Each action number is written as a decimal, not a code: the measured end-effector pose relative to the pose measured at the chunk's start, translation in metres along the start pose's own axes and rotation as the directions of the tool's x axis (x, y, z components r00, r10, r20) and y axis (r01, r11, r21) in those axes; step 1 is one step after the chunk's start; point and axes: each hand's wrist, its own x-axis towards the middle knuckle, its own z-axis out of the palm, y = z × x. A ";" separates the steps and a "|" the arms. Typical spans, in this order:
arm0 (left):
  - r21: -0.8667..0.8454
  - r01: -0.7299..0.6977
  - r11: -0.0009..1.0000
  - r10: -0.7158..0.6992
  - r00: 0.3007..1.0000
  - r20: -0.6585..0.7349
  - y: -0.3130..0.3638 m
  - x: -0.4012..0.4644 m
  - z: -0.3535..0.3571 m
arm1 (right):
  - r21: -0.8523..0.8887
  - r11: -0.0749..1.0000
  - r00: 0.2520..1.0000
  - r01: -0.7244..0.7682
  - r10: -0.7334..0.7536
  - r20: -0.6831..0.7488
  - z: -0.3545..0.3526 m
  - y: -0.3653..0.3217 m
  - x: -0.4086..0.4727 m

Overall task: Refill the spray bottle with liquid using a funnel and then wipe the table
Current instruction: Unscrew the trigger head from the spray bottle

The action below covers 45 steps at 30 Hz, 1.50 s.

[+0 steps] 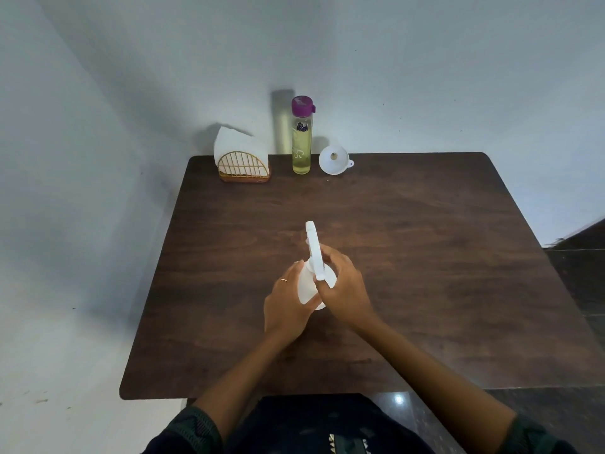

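In the middle of the frame the person has one white spray bottle point(311, 290) standing on the dark wooden table point(425, 257), both hands around it. The left hand point(286, 304) wraps the body of the bottle, fingers curled about its left side, a thin ring on one finger; I take this to be the steadying grip. The right hand point(343, 285) curls round the neck just under the trigger head point(314, 249), which points toward the top of the frame. Held this way, one hand bracing and the other at the collar, it looks to me like the head is about to be unscrewed, which the refill would need first.

Along the far edge of the table, upper middle of the frame, three things stand in a row against the wall. There is one tall clear bottle point(301, 139) with a purple cap, holding pale yellow liquid to roughly half its height; its cap is on. Just to its right lies one white funnel point(334, 159), tipped so its mouth faces the viewer. Left of the bottle sits one gold wire holder point(244, 168) with white paper napkins point(234, 144) standing in it; how many sheets I cannot tell. All three sit well apart from the hands, within a forward reach, likely set out ready for pouring and wiping.
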 end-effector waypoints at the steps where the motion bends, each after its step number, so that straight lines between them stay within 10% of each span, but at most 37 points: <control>1: 0.009 -0.003 1.000 0.003 1.000 -0.004 0.000 0.000 0.000 | -0.011 1.000 0.999 -0.022 0.022 0.027 -0.002 -0.001 0.001; 30: 0.175 -0.081 0.981 0.099 0.991 -0.095 -0.004 0.002 0.003 | 0.052 0.998 0.990 -0.030 0.036 -0.134 0.009 -0.016 0.004; 45: 0.115 -0.089 0.989 0.101 0.989 -0.105 -0.009 0.004 0.004 | 0.151 0.942 0.953 0.301 -0.292 -0.076 -0.020 -0.074 0.026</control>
